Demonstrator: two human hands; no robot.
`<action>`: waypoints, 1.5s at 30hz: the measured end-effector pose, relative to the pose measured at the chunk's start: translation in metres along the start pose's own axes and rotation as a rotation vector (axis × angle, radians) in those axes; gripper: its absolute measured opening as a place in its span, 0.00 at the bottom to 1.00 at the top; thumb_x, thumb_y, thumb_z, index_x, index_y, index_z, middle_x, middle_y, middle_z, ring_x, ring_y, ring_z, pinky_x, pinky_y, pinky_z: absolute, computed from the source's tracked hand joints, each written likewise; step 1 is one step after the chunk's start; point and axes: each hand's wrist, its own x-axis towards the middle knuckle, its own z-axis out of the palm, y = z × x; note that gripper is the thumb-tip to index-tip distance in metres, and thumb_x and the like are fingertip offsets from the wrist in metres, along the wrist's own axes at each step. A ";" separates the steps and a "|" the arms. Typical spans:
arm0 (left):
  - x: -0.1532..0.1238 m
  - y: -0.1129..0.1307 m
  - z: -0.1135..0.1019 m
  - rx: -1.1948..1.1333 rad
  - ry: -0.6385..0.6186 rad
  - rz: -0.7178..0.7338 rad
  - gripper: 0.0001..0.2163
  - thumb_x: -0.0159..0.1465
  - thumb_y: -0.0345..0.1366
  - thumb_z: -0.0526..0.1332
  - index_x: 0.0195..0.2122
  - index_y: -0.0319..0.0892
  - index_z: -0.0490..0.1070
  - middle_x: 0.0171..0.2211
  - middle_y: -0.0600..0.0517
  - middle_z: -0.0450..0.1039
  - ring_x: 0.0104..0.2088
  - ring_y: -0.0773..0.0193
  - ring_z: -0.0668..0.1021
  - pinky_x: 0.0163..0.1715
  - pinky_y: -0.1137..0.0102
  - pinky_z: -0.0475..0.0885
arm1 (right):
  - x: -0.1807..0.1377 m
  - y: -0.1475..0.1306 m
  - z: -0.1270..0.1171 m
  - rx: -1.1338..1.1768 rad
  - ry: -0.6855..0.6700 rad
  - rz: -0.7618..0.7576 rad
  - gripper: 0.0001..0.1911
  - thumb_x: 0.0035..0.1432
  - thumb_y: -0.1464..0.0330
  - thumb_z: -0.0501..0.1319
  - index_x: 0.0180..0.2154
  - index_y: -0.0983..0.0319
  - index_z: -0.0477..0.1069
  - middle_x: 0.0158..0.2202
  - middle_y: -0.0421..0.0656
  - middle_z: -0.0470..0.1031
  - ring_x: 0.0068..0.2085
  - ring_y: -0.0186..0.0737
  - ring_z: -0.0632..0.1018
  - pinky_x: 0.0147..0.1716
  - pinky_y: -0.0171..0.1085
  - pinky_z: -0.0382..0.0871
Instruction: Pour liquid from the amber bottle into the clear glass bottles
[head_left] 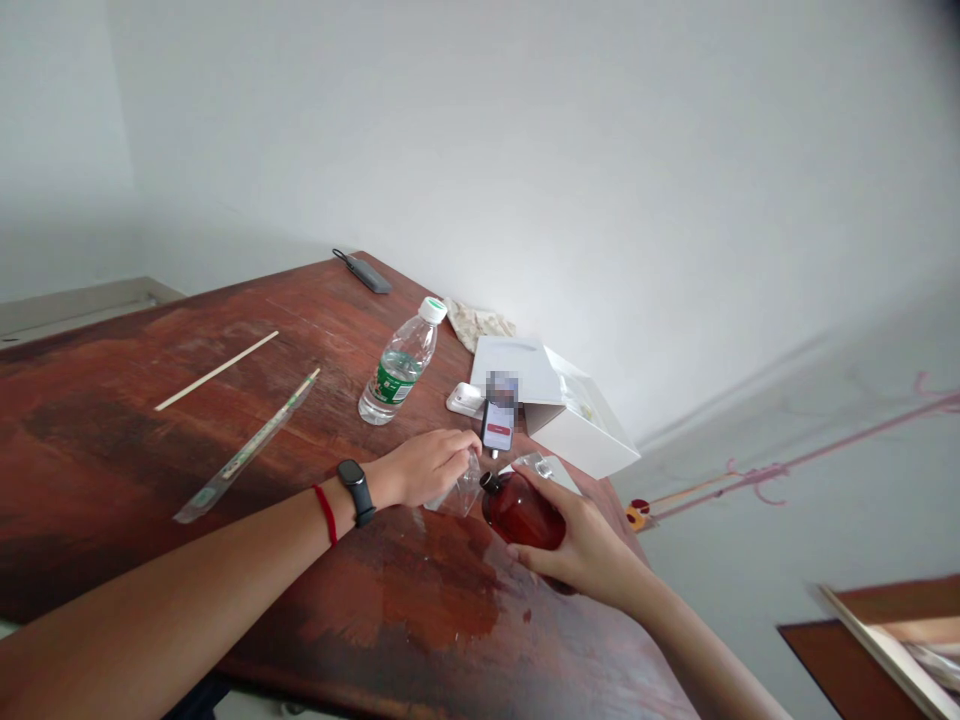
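Two hands at work near the surface's (225,420) far right edge: the right hand (592,550) wraps the belly of the amber bottle (521,512), tipped toward a small clear cup (461,492) that the left hand (424,468) pinches. Bottle looks like smooth, breakable glass, so grip the wide body; the thin cup would likely crush, so hold it lightly.

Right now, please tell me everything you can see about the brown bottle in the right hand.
The brown bottle looks like dark amber glass or plastic, see-through, with a round body and a short black neck or cap. It is tilted, its neck pointing left toward a small clear cup that the left hand holds on the wooden table. The right hand grips its body from below. Whether liquid is inside cannot be told.
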 end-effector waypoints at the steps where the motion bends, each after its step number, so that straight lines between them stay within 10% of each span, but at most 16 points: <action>1: 0.000 0.000 0.000 0.001 -0.002 -0.002 0.15 0.75 0.31 0.45 0.49 0.42 0.71 0.48 0.45 0.81 0.51 0.54 0.81 0.55 0.63 0.74 | 0.000 0.001 0.000 0.000 -0.003 -0.007 0.43 0.52 0.60 0.76 0.68 0.60 0.70 0.61 0.51 0.82 0.60 0.63 0.82 0.62 0.59 0.75; 45: 0.001 0.005 -0.008 0.041 -0.051 -0.021 0.13 0.75 0.31 0.46 0.46 0.44 0.70 0.46 0.47 0.81 0.47 0.55 0.81 0.49 0.66 0.74 | 0.001 -0.001 0.000 -0.032 0.050 -0.056 0.43 0.52 0.61 0.75 0.68 0.57 0.70 0.64 0.52 0.79 0.64 0.66 0.79 0.60 0.61 0.77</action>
